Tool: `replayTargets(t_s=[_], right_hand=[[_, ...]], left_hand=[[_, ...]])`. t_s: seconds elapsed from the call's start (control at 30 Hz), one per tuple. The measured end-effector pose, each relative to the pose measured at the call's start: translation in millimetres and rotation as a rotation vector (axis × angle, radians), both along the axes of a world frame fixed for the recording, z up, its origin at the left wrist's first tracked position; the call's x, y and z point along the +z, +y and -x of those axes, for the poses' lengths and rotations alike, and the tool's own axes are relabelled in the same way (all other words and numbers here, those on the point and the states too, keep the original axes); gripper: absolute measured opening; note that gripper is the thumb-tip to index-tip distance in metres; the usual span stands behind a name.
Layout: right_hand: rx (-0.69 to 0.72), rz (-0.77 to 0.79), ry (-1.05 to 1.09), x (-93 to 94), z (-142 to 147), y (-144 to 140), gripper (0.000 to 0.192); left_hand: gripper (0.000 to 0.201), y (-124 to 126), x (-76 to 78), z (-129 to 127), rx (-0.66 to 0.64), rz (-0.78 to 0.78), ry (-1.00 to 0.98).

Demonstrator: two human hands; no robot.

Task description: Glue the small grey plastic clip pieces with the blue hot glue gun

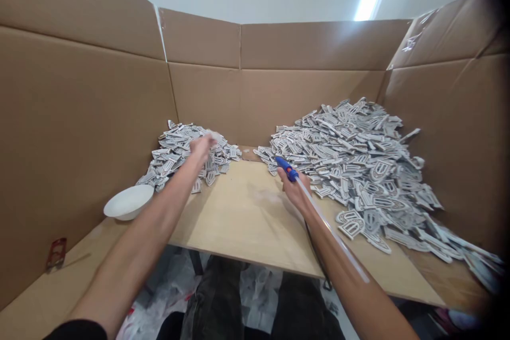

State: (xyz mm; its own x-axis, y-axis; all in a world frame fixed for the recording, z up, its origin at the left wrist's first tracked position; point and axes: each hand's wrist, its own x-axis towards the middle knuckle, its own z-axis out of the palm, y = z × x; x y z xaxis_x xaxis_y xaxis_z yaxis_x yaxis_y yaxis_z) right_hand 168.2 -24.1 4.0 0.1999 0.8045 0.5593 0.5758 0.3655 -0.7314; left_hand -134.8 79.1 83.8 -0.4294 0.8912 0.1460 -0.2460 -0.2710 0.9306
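Forearms reach over the table point(247, 223).
Left hand point(202, 147) drops a blurred patch on the small pile point(179, 154); right hand point(294, 188), beside that pile, clamps the glue gun point(287, 168).

Both arms are stretched out forward, bare from the forearm down, with a dark sleeve edge just showing at the left elbow. Left hand point(202, 147) is the farther one out, wrist bent down a bit and fingers curled in loosely; it's blurred, so can't tell if it's closed on anything. Right hand point(292, 187) sits nearer and lower, back of the hand up, fingers wrapped in a tight grip.
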Motion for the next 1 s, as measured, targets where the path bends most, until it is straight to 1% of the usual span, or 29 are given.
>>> replayTargets(t_s=[0.03, 0.07, 0.1, 0.13, 0.17, 0.23, 0.27, 0.33, 0.4, 0.47, 0.53, 0.6, 0.67, 0.7, 0.73, 0.8, 0.87, 0.93, 1.0], right_hand=[[0.017, -0.004, -0.009, -0.5, 2, 0, 0.062], [0.034, -0.005, -0.018, -0.7, 3, 0, 0.063], [0.047, -0.005, -0.026, -0.9, 4, 0, 0.063], [0.057, -0.003, -0.033, -1.0, 4, -1, 0.062], [0.062, 0.002, -0.036, -1.1, 4, -1, 0.062], [0.056, 0.022, -0.034, -1.5, 3, 0, 0.063], [0.045, 0.032, -0.028, -1.7, 3, 0, 0.063], [0.007, 0.052, -0.007, -2.0, 1, 2, 0.065], [-0.033, 0.087, 0.012, -2.0, -2, 4, 0.064], [-0.071, 0.137, -0.001, -1.4, -5, 7, 0.062], [-0.109, 0.188, -0.082, -0.6, -10, 9, 0.056], [-0.148, 0.246, -0.205, -0.2, -15, 11, 0.046], [-0.204, 0.336, -0.322, -0.4, -19, 12, 0.035], [-0.257, 0.379, -0.373, -0.9, -21, 11, 0.031], [-0.33, 0.41, -0.421, -1.5, -23, 10, 0.029], [-0.502, 0.441, -0.491, -2.6, -27, 7, 0.031], [-0.627, 0.479, -0.499, -3.1, -33, 4, 0.034], [-0.632, 0.549, -0.47, -3.0, -38, 3, 0.035], [-0.573, 0.594, -0.458, -3.0, -42, 2, 0.032]], left_hand=[[0.032, 6, 12.1, 9, 0.058, -0.004, -0.007], [0.033, 9, 17.8, 14, 0.104, 0.013, 0.027], [0.031, 10, 16.7, 14, 0.094, 0.034, 0.122], [0.025, 8, 9.3, 10, 0.058, 0.047, 0.256], [0.02, 4, -3.1, 2, 0.031, 0.055, 0.311], [0.013, -7, -35.8, -21, -0.029, 0.074, 0.411], [0.011, -13, -52.4, -33, -0.078, 0.056, 0.56], [0.013, -24, -79.7, -54, -0.12, 0.036, 0.629], [0.016, -32, -96.7, -70, -0.139, -0.025, 0.733], [0.017, -36, -105.9, -80, -0.193, -0.091, 0.861], [0.017, -38, -111.1, -87, -0.293, -0.145, 0.976], [0.029, -40, -114.6, -91, -0.389, -0.171, 1.084], [0.043, -41, -116.6, -93, -0.441, -0.17, 1.188], [0.045, -42, -116.8, -93, -0.465, -0.161, 1.222], [0.045, -42, -116.5, -91, -0.496, -0.152, 1.237], [0.044, -43, -114.3, -86, -0.579, -0.129, 1.204], [0.047, -43, -110.5, -78, -0.667, -0.106, 1.151], [0.051, -43, -106.7, -70, -0.744, -0.112, 1.127], [0.049, -42, -103.9, -64, -0.802, -0.126, 1.102]])
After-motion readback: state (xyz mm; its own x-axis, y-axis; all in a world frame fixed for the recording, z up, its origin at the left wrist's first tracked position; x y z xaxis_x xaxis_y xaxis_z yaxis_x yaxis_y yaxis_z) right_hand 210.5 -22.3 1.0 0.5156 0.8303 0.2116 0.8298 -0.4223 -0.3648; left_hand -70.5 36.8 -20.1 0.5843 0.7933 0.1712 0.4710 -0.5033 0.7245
